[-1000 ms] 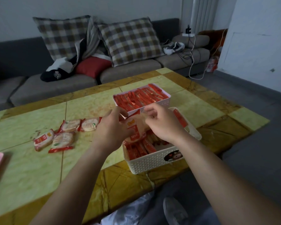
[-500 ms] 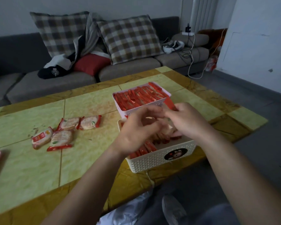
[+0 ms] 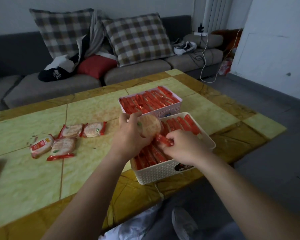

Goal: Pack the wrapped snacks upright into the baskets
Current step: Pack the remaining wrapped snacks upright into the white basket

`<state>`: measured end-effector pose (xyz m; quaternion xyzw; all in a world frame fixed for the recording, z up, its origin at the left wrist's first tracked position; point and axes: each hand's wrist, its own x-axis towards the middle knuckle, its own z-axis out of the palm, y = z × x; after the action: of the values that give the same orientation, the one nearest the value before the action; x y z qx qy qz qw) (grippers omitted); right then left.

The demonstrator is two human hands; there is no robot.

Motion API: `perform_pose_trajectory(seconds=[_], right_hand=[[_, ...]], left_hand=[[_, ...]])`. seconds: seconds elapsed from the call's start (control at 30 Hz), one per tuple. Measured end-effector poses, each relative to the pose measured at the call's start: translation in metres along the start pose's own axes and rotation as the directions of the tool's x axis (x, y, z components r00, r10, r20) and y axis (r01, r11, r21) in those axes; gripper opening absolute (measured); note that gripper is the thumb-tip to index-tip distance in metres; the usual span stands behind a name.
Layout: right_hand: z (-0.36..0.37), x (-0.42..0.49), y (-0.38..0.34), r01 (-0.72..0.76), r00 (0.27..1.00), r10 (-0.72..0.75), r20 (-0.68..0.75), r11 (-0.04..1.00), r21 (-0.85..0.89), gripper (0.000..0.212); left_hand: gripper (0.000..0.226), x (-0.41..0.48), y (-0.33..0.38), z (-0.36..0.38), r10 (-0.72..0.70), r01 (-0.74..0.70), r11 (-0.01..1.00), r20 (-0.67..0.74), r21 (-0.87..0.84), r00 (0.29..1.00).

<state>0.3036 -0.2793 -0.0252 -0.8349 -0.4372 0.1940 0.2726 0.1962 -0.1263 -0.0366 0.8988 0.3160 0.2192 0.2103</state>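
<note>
**Insertion step.** A snack (image 3: 149,126) is gripped in the left hand (image 3: 131,137), with fingers and thumb curled round its rim. Its flat face is tilted toward the camera, so it is not yet upright. It is held just above the near-left part of the white basket (image 3: 160,173), over the rows already packed there.

Just right of the left hand, the right hand (image 3: 185,148) is curled, and a red wrapper end (image 3: 164,141) is pinched between its fingertips. Whether this end belongs to the held snack or to a packed one cannot be told.

Beyond both hands, the pink basket (image 3: 177,101) is seen filled with snacks on edge, just beside the white basket. Well to the left of the left hand, four loose snacks (image 3: 63,145) lie flat on the table (image 3: 33,179).

The task is judged far along: one basket is full and the other mostly so. For the next move, the snack is to be turned on edge and slid down into a gap beside the right hand's fingers. Neighbouring packs should be held aside so that none is tipped.
</note>
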Motion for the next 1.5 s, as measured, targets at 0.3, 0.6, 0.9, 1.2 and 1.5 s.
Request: perform_pose_trajectory(seconds=[0.3, 0.6, 0.9, 1.2, 1.5], right_hand=[[-0.02, 0.004, -0.005, -0.14, 0.99, 0.139, 0.032, 0.989, 0.04, 0.035], [-0.051, 0.004, 0.0, 0.255, 0.953, -0.211, -0.217, 0.946, 0.202, 0.06], [-0.052, -0.003, 0.025, 0.049, 0.971, -0.03, -0.238, 0.996, 0.075, 0.031], [-0.03, -0.003, 0.01, 0.033, 0.999, -0.032, 0.01, 0.985, -0.17, 0.058], [-0.024, -0.004, -0.004, -0.074, 0.99, 0.101, 0.099, 0.967, -0.246, 0.038]], left_hand=[[0.071, -0.007, 0.001, -0.02, 0.005, -0.041, 0.929, -0.098, -0.367, 0.995], [0.073, -0.016, 0.027, -0.018, 0.436, -0.402, 0.875, 0.078, -0.27, 0.897], [0.038, -0.016, 0.018, 0.0, 0.272, -0.275, 0.958, 0.046, 0.079, 0.961], [0.021, -0.019, 0.01, -0.008, 0.091, -0.109, 0.98, 0.11, 0.167, 0.99], [0.033, -0.023, 0.006, -0.016, -0.043, 0.013, 0.98, 0.146, 0.198, 0.988]])
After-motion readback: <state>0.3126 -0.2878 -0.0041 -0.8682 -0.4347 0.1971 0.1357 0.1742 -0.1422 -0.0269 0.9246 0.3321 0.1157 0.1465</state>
